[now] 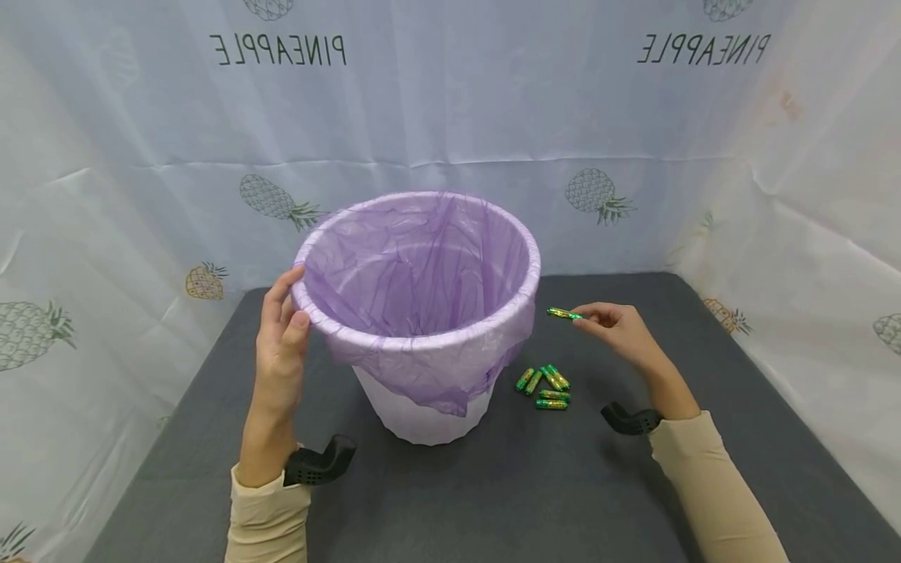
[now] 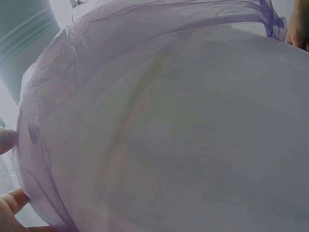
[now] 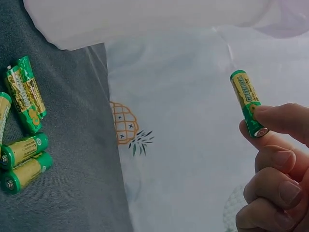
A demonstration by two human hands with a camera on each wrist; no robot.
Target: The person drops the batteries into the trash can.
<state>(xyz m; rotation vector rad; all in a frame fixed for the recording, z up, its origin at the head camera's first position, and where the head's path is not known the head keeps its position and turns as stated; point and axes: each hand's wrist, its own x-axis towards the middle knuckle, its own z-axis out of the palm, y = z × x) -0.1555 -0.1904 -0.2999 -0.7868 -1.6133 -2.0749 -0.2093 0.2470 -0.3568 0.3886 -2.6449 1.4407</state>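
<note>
My right hand [image 1: 619, 332] pinches a green and gold battery [image 3: 247, 99] between thumb and finger, its far end pointing toward the trash can. This battery is held in the air just right of the rim. A white trash can [image 1: 422, 422], lined with a translucent purple bag [image 1: 422, 383] folded over its rim, stands on the dark table. On its left side, my left hand [image 1: 278, 360] grips the rim through the bag. Several more batteries [image 1: 552, 404] lie on the table right of the can; the right wrist view shows loose batteries [image 3: 29, 171] at its left.
The dark grey tabletop [image 1: 493, 500] runs under everything. White pineapple-print sheets [image 1: 436, 94] hang behind and along both sides. Black wrist devices [image 1: 320, 461] are strapped to both forearms. The trash can stands between the two arms, taller than the batteries beside it.
</note>
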